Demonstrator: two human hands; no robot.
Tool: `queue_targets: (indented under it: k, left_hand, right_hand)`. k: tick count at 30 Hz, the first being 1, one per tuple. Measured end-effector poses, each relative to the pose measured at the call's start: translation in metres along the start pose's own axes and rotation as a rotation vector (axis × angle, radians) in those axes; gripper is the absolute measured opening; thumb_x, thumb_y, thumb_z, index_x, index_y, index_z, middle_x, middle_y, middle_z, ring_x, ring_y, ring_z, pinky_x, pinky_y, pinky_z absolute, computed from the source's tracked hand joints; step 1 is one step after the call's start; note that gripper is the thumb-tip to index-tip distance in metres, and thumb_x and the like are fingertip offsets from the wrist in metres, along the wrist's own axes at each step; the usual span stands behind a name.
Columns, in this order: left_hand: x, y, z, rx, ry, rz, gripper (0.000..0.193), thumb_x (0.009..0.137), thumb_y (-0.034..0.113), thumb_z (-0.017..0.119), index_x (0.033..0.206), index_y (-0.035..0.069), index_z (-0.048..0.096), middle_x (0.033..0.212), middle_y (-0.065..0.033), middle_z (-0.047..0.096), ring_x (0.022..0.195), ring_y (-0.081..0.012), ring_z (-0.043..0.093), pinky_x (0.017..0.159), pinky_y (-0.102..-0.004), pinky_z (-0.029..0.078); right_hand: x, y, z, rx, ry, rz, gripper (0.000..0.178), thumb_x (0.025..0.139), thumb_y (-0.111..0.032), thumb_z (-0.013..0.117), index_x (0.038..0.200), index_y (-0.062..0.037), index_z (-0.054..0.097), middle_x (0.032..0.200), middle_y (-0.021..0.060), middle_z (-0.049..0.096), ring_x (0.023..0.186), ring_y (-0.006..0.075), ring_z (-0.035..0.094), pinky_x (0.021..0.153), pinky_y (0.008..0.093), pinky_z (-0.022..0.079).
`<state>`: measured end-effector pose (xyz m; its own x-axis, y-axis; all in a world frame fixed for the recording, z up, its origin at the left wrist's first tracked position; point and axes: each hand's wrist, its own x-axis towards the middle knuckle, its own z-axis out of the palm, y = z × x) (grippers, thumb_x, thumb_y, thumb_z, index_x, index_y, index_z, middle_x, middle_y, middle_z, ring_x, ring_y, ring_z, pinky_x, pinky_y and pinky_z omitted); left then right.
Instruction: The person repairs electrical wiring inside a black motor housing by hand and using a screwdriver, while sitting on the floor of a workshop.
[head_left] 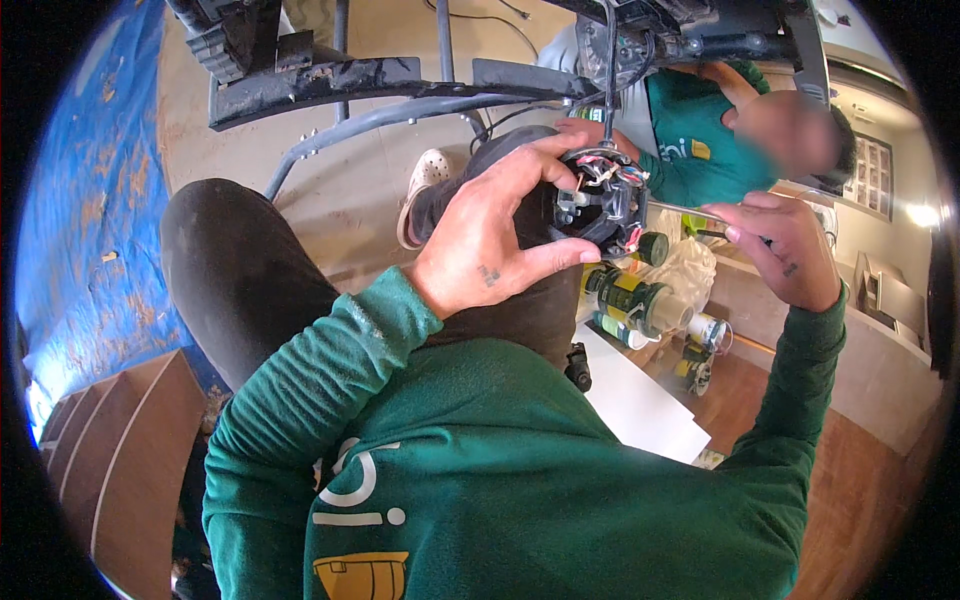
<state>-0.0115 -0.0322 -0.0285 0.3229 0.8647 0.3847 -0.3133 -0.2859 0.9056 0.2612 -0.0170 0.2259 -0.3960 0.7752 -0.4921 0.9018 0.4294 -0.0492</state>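
My left hand (480,235) is closed around the rim of a round black housing (625,210), thumb below and fingers above. Its open face shows metal contacts and red and white wires. A black cable (609,90) rises from the top of this housing. My right hand (785,245), to the right of it, grips a thin tool, which looks like a screwdriver (678,208). The metal shaft points left, and its tip is at the housing's right edge; whether it touches a screw cannot be made out. The tool's handle is mostly hidden in my fingers.
A black metal frame (320,88) with grey tubes spans the top. Another person in a green top (690,125) is close by at upper right. Green-and-black cylindrical parts (625,295) and a white sheet (640,395) lie below the housing. Blue tarp (90,190) and wooden shelving (130,450) are at left.
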Motion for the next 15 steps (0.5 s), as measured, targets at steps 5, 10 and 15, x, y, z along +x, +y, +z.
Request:
queue_targets:
  k: [5, 10, 15]
  left_hand:
    - [-0.001, -0.004, 0.003, -0.042, 0.005, 0.014, 0.062, 0.08, 0.022, 0.099, 0.124, 0.003, 0.061, 0.159, -0.0246, 0.058, 0.145, -0.0376, 0.06, 0.12, -0.0476, 0.045]
    - [-0.001, -0.003, 0.002, -0.076, -0.006, 0.029, 0.06, 0.08, 0.019, 0.098, 0.124, 0.003, 0.061, 0.159, -0.0245, 0.058, 0.146, -0.0358, 0.058, 0.122, -0.0471, 0.043]
    - [0.0, -0.006, -0.004, -0.121, 0.004, 0.004, 0.055, 0.081, 0.017, 0.097, 0.121, 0.004, 0.061, 0.16, -0.0234, 0.057, 0.146, -0.0358, 0.057, 0.123, -0.0469, 0.04]
  right_hand:
    - [0.002, 0.004, 0.006, 0.027, 0.0, -0.025, 0.035, 0.094, -0.008, 0.069, 0.127, -0.0069, 0.08, 0.076, 0.0151, 0.057, 0.066, 0.0335, 0.058, 0.062, 0.0442, 0.044]
    - [0.004, 0.012, 0.008, 0.068, -0.032, -0.031, 0.034, 0.094, -0.007, 0.069, 0.127, -0.0064, 0.079, 0.076, 0.015, 0.055, 0.067, 0.0328, 0.058, 0.062, 0.0431, 0.044]
    - [0.005, -0.001, 0.009, 0.097, -0.01, -0.008, 0.034, 0.096, -0.007, 0.068, 0.128, -0.0058, 0.078, 0.078, 0.0155, 0.055, 0.068, 0.0328, 0.058, 0.064, 0.0424, 0.045]
